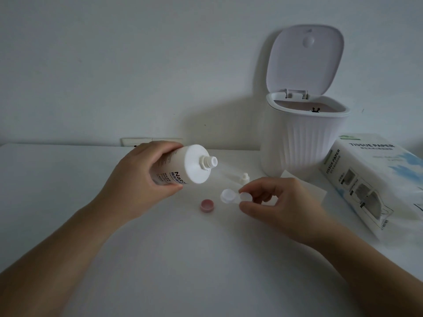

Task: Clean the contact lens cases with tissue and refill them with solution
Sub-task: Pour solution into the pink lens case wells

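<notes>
While both forearms run off the lower edge of the view, the left hand grips a white solution bottle to the left of the lens case, its fingers curled round the body and covering much of the label, so only a few dark letters show. That bottle is tipped sideways, cap off, its open nozzle aimed right and held above the bench. A small pink cap lies on the bench just left of and slightly nearer than the lens case, open side up. At the centre, the white lens case has one round well showing plainly; the other well is partly hidden by the thumb and forefinger of the right hand, which pinch it at its right end. Whether the case rests on the bench or is lifted just off it cannot be told, nor whether any liquid sits in the wells. Just behind the case stands a small white cap, its lower part hidden by the right hand. A sheet of tissue lies right of the case, largely covered by that hand. Farther back and right stands a white ribbed bin with its lid raised, its contents too dark to make out. Right of it, the tissue paper box is cut off by the frame edge.
</notes>
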`<action>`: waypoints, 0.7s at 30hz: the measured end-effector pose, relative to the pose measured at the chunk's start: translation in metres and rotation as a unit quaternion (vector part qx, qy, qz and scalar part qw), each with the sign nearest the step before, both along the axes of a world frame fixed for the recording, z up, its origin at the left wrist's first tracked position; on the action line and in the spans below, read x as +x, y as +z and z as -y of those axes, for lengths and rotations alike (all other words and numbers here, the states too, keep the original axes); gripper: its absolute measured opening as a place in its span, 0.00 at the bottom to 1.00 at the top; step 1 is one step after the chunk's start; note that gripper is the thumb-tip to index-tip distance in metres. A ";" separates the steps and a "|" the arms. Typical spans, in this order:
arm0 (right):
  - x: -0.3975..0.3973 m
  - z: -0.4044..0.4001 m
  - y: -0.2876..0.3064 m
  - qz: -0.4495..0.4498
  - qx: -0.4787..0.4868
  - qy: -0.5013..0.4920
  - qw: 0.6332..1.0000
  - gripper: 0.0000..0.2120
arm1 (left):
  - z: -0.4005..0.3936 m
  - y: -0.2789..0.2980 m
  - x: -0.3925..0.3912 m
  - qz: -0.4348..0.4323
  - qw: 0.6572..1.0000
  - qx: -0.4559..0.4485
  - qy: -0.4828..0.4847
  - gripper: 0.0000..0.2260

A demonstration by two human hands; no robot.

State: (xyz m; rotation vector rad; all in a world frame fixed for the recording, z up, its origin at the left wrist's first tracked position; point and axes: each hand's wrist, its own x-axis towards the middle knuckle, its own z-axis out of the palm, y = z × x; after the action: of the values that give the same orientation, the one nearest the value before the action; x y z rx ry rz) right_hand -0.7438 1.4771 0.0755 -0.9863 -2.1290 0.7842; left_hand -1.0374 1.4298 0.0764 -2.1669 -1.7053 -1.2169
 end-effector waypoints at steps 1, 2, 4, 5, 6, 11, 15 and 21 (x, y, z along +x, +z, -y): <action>0.001 0.000 0.001 -0.006 0.003 -0.002 1.000 0.05 | 0.000 0.000 0.000 -0.014 1.000 0.006 0.000 0.33; 0.001 0.000 0.002 -0.011 0.003 -0.004 1.000 0.06 | -0.001 -0.001 0.001 -0.026 1.000 0.012 0.001 0.33; 0.001 0.000 0.003 -0.019 -0.002 -0.008 1.000 0.07 | -0.001 -0.001 0.001 -0.046 0.999 0.023 -0.001 0.32; 0.001 0.001 0.003 -0.021 -0.004 -0.010 1.000 0.08 | -0.001 -0.001 0.002 -0.055 0.998 0.028 -0.003 0.32; 0.001 0.001 0.004 -0.022 -0.006 -0.014 1.000 0.08 | -0.002 -0.001 0.002 -0.062 0.998 0.032 -0.004 0.32; 0.002 0.003 0.006 -0.028 -0.004 -0.020 0.999 0.08 | -0.003 -0.002 0.005 -0.085 0.996 0.031 0.000 0.32; 0.000 0.005 0.007 -0.021 0.001 -0.006 1.000 0.07 | -0.003 -0.003 0.007 -0.104 0.994 0.030 -0.007 0.29; 0.001 0.005 0.006 0.007 0.009 0.005 1.000 0.09 | -0.003 -0.002 0.009 -0.129 0.991 0.036 -0.001 0.31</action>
State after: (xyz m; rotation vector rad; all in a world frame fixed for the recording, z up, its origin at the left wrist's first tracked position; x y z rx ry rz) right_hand -0.7431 1.4721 0.0818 -0.9753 -2.1514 0.7643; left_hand -1.0285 1.4330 0.0740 -2.1726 -1.5311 -0.9329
